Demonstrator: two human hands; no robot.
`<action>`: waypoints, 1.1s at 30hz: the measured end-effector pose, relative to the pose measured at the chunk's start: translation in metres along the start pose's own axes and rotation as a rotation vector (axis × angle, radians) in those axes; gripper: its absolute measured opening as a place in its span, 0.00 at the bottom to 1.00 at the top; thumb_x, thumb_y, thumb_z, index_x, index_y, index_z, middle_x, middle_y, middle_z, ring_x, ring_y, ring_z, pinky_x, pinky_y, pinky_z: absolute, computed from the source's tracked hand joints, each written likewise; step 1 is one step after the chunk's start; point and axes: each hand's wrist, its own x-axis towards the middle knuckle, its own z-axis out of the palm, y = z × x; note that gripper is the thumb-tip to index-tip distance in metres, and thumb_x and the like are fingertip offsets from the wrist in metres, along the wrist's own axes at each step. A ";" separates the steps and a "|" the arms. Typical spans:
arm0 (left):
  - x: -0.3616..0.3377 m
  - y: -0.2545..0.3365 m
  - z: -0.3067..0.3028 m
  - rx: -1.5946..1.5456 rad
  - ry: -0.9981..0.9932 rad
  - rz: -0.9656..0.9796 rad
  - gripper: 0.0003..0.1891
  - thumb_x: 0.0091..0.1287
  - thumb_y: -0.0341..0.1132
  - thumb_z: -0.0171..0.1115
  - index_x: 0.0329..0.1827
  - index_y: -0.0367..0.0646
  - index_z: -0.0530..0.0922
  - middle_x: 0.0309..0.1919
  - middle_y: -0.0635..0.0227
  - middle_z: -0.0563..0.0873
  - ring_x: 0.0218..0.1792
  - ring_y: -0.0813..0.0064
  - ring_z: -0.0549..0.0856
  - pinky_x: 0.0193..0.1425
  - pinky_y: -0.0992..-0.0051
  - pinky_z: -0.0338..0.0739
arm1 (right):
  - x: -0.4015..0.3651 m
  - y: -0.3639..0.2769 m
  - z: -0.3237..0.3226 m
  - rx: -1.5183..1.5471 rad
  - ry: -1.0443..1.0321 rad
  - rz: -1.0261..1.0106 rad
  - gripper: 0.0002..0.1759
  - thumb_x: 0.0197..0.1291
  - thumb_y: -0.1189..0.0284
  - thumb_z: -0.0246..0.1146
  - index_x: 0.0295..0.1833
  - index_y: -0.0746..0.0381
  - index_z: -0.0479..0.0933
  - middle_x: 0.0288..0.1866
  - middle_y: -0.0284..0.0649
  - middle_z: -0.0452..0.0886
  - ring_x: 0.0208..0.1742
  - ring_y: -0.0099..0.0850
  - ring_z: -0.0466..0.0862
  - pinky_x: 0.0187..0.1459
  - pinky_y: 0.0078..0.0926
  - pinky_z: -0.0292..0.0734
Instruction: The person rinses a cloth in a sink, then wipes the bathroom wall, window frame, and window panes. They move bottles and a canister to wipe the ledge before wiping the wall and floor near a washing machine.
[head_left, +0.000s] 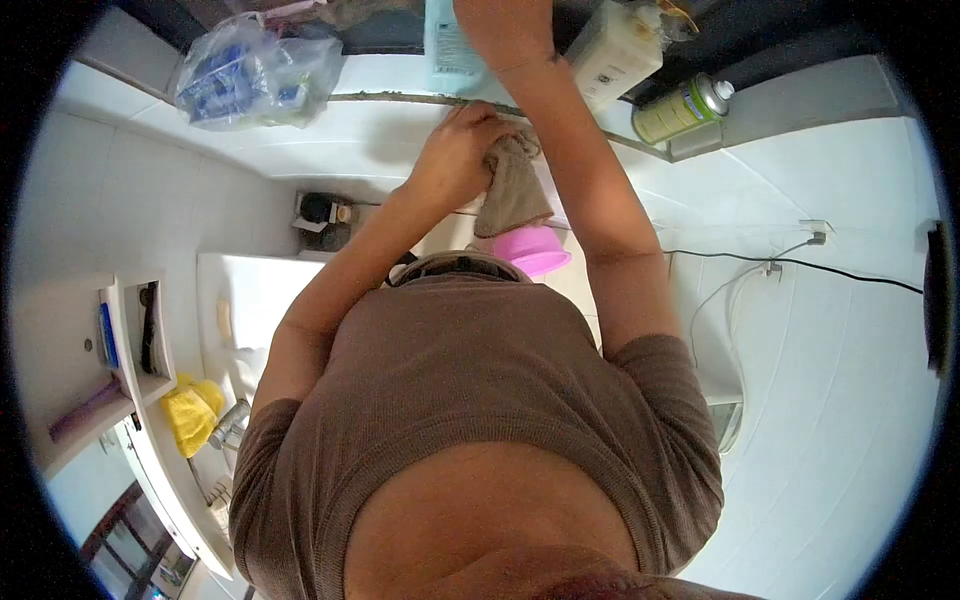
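Observation:
My left hand (462, 152) is closed on a bunched grey-brown cloth (514, 190) just below the edge of a tiled ledge, and the cloth hangs down from the fingers. Higher up, my right hand (508, 35) reaches over the ledge, with its fingers cut off by the top of the view. Right beside it on the left stands a light blue bottle (453, 50). A white pump bottle (617, 60) leans on its other side, close to the wrist. Beneath the cloth shows a pink basin (533, 250).
On the ledge (380, 75), a clear plastic bag (255, 80) with blue packs lies to the left and a green spray can (680, 110) to the right. A black cable (800, 260) runs along the right wall. A yellow cloth (193, 412) hangs by shelves at lower left.

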 end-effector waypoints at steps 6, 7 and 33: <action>0.028 -0.008 0.019 -0.044 0.135 0.049 0.17 0.45 0.20 0.58 0.41 0.40 0.80 0.40 0.58 0.79 0.44 0.54 0.78 0.50 0.63 0.74 | -0.045 0.003 -0.088 -0.304 0.228 -0.197 0.35 0.48 0.75 0.67 0.61 0.69 0.61 0.60 0.51 0.63 0.62 0.41 0.65 0.64 0.36 0.59; 0.030 -0.007 0.021 -0.055 0.179 0.046 0.17 0.45 0.20 0.58 0.41 0.41 0.80 0.40 0.58 0.79 0.43 0.53 0.78 0.49 0.63 0.74 | -0.060 0.022 -0.095 -0.331 0.249 -0.039 0.44 0.45 0.71 0.70 0.64 0.72 0.54 0.62 0.55 0.59 0.65 0.45 0.59 0.66 0.39 0.52; 0.124 -0.008 0.084 0.270 0.679 0.037 0.18 0.36 0.19 0.59 0.32 0.49 0.80 0.38 0.56 0.72 0.43 0.51 0.71 0.46 0.61 0.67 | -0.144 0.005 -0.236 0.101 0.239 0.505 0.46 0.40 0.81 0.65 0.67 0.70 0.52 0.63 0.50 0.60 0.64 0.38 0.64 0.66 0.38 0.58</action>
